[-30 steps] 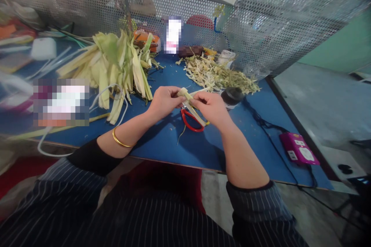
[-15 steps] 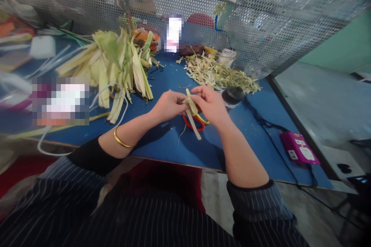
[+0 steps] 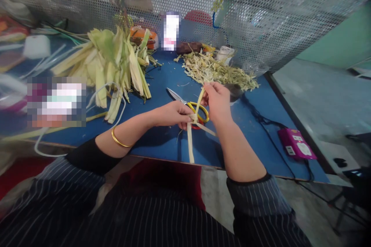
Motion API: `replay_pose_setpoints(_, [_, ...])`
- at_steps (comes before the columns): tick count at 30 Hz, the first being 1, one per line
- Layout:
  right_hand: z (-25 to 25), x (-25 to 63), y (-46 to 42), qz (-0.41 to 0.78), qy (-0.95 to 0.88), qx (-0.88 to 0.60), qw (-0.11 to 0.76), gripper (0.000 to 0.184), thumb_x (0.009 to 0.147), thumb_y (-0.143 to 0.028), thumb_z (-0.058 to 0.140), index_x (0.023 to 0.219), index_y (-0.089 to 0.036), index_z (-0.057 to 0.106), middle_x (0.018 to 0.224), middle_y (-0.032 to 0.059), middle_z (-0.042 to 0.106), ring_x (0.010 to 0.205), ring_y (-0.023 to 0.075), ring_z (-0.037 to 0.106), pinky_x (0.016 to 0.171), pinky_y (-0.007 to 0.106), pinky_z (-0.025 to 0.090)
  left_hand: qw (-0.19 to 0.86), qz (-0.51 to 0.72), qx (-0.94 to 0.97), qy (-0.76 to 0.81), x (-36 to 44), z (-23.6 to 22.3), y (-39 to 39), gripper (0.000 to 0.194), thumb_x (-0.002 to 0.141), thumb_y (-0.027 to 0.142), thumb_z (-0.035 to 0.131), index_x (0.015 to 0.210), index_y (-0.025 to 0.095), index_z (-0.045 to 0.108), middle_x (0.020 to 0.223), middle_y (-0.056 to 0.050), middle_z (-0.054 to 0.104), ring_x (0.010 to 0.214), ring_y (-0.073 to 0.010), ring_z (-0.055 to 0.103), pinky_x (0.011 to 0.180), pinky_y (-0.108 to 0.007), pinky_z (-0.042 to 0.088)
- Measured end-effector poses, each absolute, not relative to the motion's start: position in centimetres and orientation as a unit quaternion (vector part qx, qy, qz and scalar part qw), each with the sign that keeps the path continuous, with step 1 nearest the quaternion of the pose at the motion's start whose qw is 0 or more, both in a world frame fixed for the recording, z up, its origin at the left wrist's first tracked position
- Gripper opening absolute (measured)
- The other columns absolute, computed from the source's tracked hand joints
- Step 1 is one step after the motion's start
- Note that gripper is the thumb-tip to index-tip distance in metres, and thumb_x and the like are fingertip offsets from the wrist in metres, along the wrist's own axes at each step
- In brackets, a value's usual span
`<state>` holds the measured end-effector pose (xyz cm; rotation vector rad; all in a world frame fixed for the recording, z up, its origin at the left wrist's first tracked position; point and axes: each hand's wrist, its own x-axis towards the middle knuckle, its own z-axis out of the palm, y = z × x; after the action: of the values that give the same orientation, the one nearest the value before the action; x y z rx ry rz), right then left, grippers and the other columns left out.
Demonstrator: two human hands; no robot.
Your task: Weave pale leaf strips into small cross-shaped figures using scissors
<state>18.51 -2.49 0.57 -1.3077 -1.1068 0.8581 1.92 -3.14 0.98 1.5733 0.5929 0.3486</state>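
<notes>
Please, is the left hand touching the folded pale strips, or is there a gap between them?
Touching. The head view shows the left hand pinching the folded pale strips near where they cross, with no gap at the fingertips.

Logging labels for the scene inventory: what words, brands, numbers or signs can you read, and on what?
No text is readable.
Purple box: pale labels and a white mark, too small and blurred to read.
Upright screen and left patch: pixelated, unreadable.
Strips, scissors: no lettering I can make out.
</notes>
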Motion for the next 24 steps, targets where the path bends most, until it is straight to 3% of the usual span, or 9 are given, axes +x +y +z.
replay_pose_setpoints(6, [0.6, 18.8, -2.3, 0.378, -0.458, -0.559, 0.578, 0.025, 0.082, -0.043, 0.054, 0.074, -0.021, 0.044, 0.064, -0.0039, 0.055, 0.043, 0.0082, 0.055, 0.040, 0.021, 0.041, 0.706, 0.172, 0.626, 0.284, 1.7, 1.3, -3.0, 0.015, 0.075, 0.023, 0.062, 0.076, 0.013, 0.072, 0.074, -0.007, 0.070, 0.063, -0.0122, 0.065, 0.067, -0.025, 0.054])
replay_pose_setpoints(9, [0.4, 18.6, -2.3, 0.383, -0.474, -0.558, 0.563, 0.029, 0.083, -0.049, 0.052, 0.076, -0.022, 0.043, 0.067, -0.0030, 0.056, 0.050, 0.0096, 0.061, 0.046, 0.021, 0.046, 0.685, 0.198, 0.624, 0.319, 1.9, 1.2, -3.2, 0.019, 0.072, 0.030, 0.069, 0.072, 0.012, 0.072, 0.067, -0.007, 0.069, 0.056, -0.0110, 0.062, 0.060, -0.024, 0.053])
replay_pose_setpoints(12, [0.2, 18.5, -2.3, 0.380, -0.481, -0.539, 0.577, 0.030, 0.085, -0.051, 0.048, 0.079, -0.022, 0.042, 0.071, -0.0019, 0.058, 0.060, 0.0111, 0.066, 0.054, 0.022, 0.051, 0.665, 0.198, 0.621, 0.365, 2.4, 0.9, -3.6, 0.017, 0.068, 0.027, 0.074, 0.068, 0.011, 0.071, 0.056, -0.005, 0.064, 0.049, -0.0089, 0.058, 0.054, -0.021, 0.050])
replay_pose_setpoints(16, [0.1, 18.7, -2.2, 0.354, -0.493, -0.521, 0.601, 0.030, 0.087, -0.053, 0.043, 0.083, -0.023, 0.041, 0.075, -0.0006, 0.060, 0.069, 0.0122, 0.068, 0.060, 0.023, 0.052, 0.685, 0.199, 0.592, 0.374, 2.8, 0.6, -3.9, 0.017, 0.069, 0.026, 0.074, 0.072, 0.010, 0.072, 0.055, -0.004, 0.064, 0.049, -0.0083, 0.058, 0.054, -0.021, 0.050])
replay_pose_setpoints(24, [0.0, 19.3, -1.8, 0.350, -0.517, -0.535, 0.569, 0.033, 0.086, -0.056, 0.045, 0.088, -0.023, 0.047, 0.085, 0.0036, 0.066, 0.073, 0.0135, 0.067, 0.065, 0.026, 0.051, 0.719, 0.247, 0.543, 0.356, 2.0, 0.8, -3.2, 0.027, 0.077, 0.039, 0.067, 0.084, 0.013, 0.073, 0.073, -0.008, 0.070, 0.054, -0.0089, 0.061, 0.058, -0.022, 0.052])
